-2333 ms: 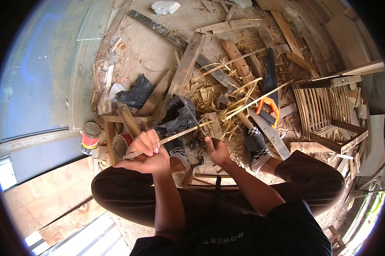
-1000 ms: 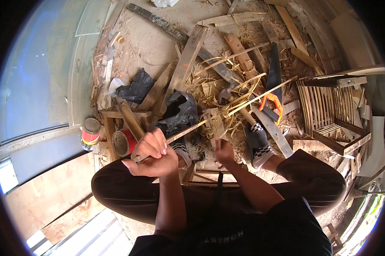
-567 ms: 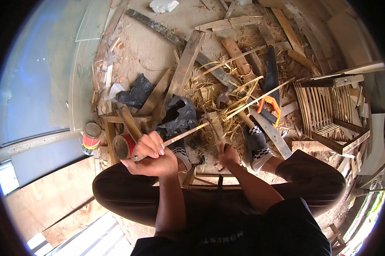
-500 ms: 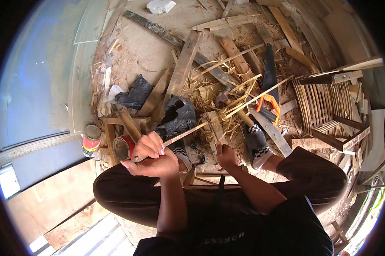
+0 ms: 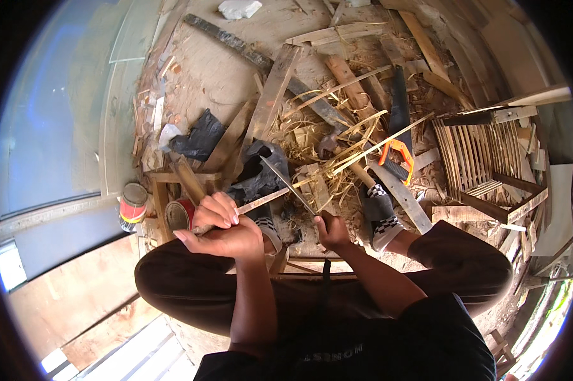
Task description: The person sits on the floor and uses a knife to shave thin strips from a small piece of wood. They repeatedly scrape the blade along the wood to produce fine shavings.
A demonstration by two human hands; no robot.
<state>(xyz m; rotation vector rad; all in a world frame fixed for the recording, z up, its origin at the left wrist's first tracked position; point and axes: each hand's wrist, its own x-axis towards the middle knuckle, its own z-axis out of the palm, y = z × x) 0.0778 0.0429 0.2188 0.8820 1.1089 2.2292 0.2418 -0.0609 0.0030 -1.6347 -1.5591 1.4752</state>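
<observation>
A blue-grey panel (image 5: pixel 58 120) stands at nine to ten o'clock in the view, and a red-and-yellow can (image 5: pixel 133 202) sits beside it, with a red can (image 5: pixel 180 214) just right of that. The left hand (image 5: pixel 226 227) is palm up at about eight o'clock, its fingers curled tight round a thin wooden strip (image 5: pixel 261 202) and its thumb out toward ten. The strip lies in front of the body, above the left shoe; its long axis runs straight from the hand toward two o'clock, rising only slightly. A knife (image 5: pixel 291 188) crosses the strip near its far end, blade toward half past ten; whether they touch, I cannot tell. The fingers of the right hand (image 5: pixel 333 233) wrap the handle. Planks and pale shavings (image 5: pixel 350 184) litter the brown floor (image 5: pixel 267 32) at twelve to one o'clock. A saw (image 5: pixel 397 159) with an orange-edged handle follows, its blade toward twelve. A slatted wooden frame (image 5: pixel 477 155) stands at three o'clock.
</observation>
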